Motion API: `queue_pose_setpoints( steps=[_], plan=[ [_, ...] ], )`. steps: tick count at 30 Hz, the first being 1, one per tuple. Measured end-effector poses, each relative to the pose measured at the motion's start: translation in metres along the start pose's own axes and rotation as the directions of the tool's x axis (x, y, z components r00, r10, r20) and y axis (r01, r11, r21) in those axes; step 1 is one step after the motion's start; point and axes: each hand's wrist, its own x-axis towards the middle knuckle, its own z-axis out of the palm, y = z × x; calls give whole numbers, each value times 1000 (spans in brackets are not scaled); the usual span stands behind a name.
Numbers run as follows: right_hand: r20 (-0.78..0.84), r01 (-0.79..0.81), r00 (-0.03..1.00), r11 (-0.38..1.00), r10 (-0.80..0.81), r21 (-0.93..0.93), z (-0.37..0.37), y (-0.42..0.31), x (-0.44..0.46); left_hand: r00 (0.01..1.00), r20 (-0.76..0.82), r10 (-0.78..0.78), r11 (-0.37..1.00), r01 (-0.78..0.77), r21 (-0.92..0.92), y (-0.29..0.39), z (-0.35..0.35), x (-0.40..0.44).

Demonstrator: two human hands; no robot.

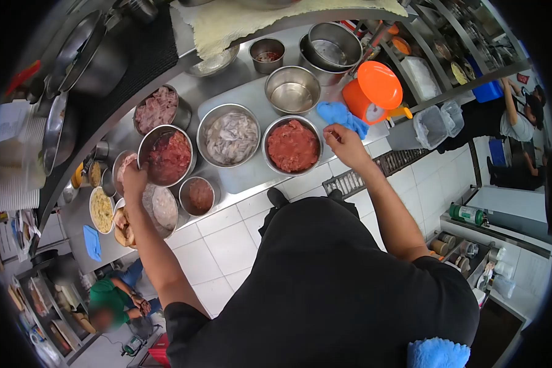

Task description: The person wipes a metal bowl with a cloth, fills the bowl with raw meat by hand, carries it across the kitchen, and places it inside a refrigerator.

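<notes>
— "Steel gleams on a bowl of grey strips (228,164), two bare hands spread wide to either side of it. Where is the right hand (343,146)?"

— "To the right of the grey strips, past the bowl of red mince (288,174) that sits just beside them on a pale board (242,179). Its fingers curl loosely, with nothing visible in them."

— "Which way does the mince lie from those fingertips?"

— "Leftward, between them and the grey strips, its rim just beside the hand. Round, the bowl offers no long axis; the right hand is plainly the nearer. A blue cloth (342,118), also right of the grey strips, lies near the same fingers, its length on a slant."

— "And the left hand (135,179)?"

— "Well left of the grey strips, over pale pink meat (126,162) and at the far-left side of a bowl of dark red meat (189,173). That bowl, round too, stands between the hand and the grey strips."

— "Grasping anything?"

— "Cannot tell. The back of the hand hides its fingertips: rim, meat or neither."

— "The orange scale (379,84)?"

— "Right of the grey strips, beyond the cloth, apart from both hands."
</notes>
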Motion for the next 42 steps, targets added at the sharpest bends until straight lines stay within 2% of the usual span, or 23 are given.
queue_pose_setpoints(
  steps=[2, 5, 6, 9, 11, 12, 14, 16, 18, 20, 23, 25, 26, 31, 33, 35, 36, 37, 39, 42],
  plan=[
    [-40, 28, 999, 997, -31, -67, 1, -6, 0, 999, 5, 49, 986, -48, -157, -16, -9, 2],
    [-130, 111, 983, 984, -129, -139, 2, -2, 3, 997, 66, -51, 941, 70, -331, -11, -29, 0],
    [-161, 145, 972, 976, -171, -160, 1, 1, 4, 996, 70, -49, 944, 69, -323, 2, -41, -3],
    [-134, 31, 990, 995, -45, -100, -5, -19, 6, 990, 61, -123, 955, 135, -265, 36, -74, -11],
    [-53, 124, 991, 992, -122, 36, -1, -56, 0, 976, 64, -208, 955, 217, -203, 58, -95, -15],
    [-34, 155, 988, 983, -153, 96, -8, -76, -5, 981, 29, -190, 959, 192, -208, 61, -102, -16],
    [1, 456, 890, 890, -456, 11, -5, -132, -18, 991, -20, -129, 968, 121, -220, 74, -108, -16],
    [129, 571, 807, 817, -577, 83, 2, -181, -33, 997, -8, -73, 977, 70, -199, 114, -130, -22],
    [154, 801, 597, 596, -787, -61, 19, -202, -35, 1000, -9, 2, 971, -4, -238, 139, -132, -27],
    [197, 823, 564, 565, -802, -56, 26, -210, -37, 998, 33, 61, 953, -48, -299, 186, -141, -38],
    [82, 813, 577, 561, -813, -155, 15, -186, -43, 982, 94, 161, 886, -102, -452, 234, -118, -46],
    [41, 809, 568, 549, -822, -210, -6, -169, -51, 959, 184, 217, 809, -71, -583, 263, -94, -47],
    [5, 795, 583, 569, -813, -212, -20, -160, -58, 944, 231, 236, 773, -38, -633, 280, -82, -45],
    [-98, 617, 722, 701, -685, -358, -88, -92, -123, 775, 325, 542, 774, -309, -553, 409, -23, -56],
    [-196, 469, 790, 779, -581, -416, -110, -62, -160, 687, 356, 633, 686, -286, -669, 463, 6, -75],
    [-311, 299, 828, 837, -466, -459, -131, -31, -196, 529, 611, 590, 764, -120, -634, 507, 29, -86],
    [-370, 210, 835, 857, -407, -470, -139, -14, -213, 531, 538, 655, 677, -95, -730, 518, 67, -95],
    [-415, 131, 840, 873, -349, -469, -147, 6, -225, 524, 518, 676, 660, -117, -742, 530, 99, -101],
    [-498, -25, 836, 891, -229, -452, -156, 57, -246, 517, 439, 735, 647, -341, -682, 557, 149, -114],
    [-581, -207, 810, 889, -78, -408, -170, 147, -266, 476, 270, 837, 546, -698, -464, 592, 218, -136]
  ],
)
